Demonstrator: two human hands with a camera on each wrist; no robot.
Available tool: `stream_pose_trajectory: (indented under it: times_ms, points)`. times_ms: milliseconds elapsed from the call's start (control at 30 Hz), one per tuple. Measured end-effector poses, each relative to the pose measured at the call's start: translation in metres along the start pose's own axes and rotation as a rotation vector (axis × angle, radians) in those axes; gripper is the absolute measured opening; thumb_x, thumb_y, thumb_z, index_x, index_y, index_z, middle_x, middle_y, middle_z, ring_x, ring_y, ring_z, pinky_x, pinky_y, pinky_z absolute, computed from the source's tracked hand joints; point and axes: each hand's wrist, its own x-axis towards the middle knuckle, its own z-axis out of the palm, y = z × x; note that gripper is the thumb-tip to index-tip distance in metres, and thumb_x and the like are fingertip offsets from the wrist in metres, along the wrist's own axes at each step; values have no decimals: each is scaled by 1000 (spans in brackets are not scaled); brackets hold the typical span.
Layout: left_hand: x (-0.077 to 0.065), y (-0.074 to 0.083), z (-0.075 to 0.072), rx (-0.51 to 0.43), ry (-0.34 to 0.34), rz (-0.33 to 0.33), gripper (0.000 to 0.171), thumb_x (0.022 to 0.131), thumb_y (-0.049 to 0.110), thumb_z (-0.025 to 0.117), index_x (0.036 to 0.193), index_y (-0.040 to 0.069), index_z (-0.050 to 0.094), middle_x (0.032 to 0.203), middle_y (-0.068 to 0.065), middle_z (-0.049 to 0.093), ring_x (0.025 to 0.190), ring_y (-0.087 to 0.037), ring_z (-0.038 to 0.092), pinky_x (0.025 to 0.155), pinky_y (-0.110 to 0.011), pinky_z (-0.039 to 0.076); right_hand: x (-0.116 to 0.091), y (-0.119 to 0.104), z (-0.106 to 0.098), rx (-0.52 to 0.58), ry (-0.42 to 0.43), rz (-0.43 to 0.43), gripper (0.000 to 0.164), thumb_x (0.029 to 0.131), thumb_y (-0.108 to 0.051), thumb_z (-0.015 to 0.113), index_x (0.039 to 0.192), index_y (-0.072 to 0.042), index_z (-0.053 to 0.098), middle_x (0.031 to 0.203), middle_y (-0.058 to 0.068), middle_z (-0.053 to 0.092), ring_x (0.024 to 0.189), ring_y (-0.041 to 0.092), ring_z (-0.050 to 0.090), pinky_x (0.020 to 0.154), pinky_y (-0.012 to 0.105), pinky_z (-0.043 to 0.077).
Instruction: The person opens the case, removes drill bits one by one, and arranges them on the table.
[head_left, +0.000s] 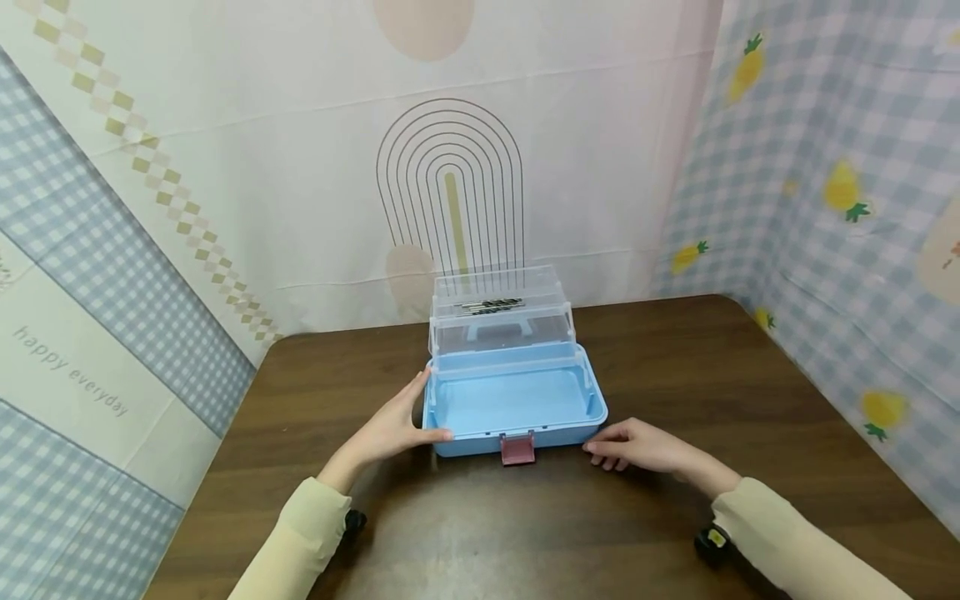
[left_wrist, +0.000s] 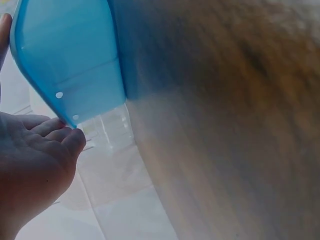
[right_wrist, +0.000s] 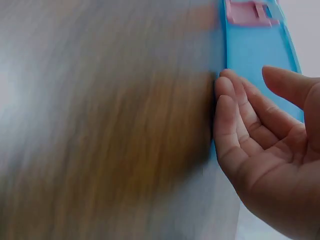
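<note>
A light blue plastic storage box (head_left: 517, 396) stands on the table with its clear trays (head_left: 498, 325) raised at the back. Its pink latch (head_left: 517, 450) hangs down at the front. Several dark drill bits (head_left: 491, 307) lie in an upper tray. My left hand (head_left: 390, 429) holds the box's left end, thumb on the front rim and fingers along the side towards the back. In the left wrist view, those fingertips (left_wrist: 75, 140) meet the rim. My right hand (head_left: 637, 446) is at the front right corner, fingers loosely bent, fingertips (right_wrist: 226, 85) right at the box's lower edge.
The brown wooden table (head_left: 450, 533) reaches back to a hanging patterned cloth (head_left: 330, 200). Another checked cloth with pineapples (head_left: 847, 208) hangs along the right side. Dark wrist cameras (head_left: 711, 542) sit under the sleeves.
</note>
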Motion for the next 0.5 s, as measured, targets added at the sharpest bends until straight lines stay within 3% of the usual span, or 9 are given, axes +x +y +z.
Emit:
stream_pose_trajectory:
  times_ms: [233,500]
  points:
    - [-3,-2,0,-1,1,9,121,79,60,80,164,18,4,168,-3,9,152,-26,17,117,-54,26,-8,8,-22,-4,5,32,36,104,-28,59,120,1,72,103,9,73,93,24,66,78,35,56]
    - [0,1,-1,22,2,10,122,78,61,80,164,19,5,168,-3,8,152,-25,18,117,-52,27,-3,0,-49,-74,63,30,36,104,-23,58,122,7,68,105,13,72,92,24,66,79,37,56]
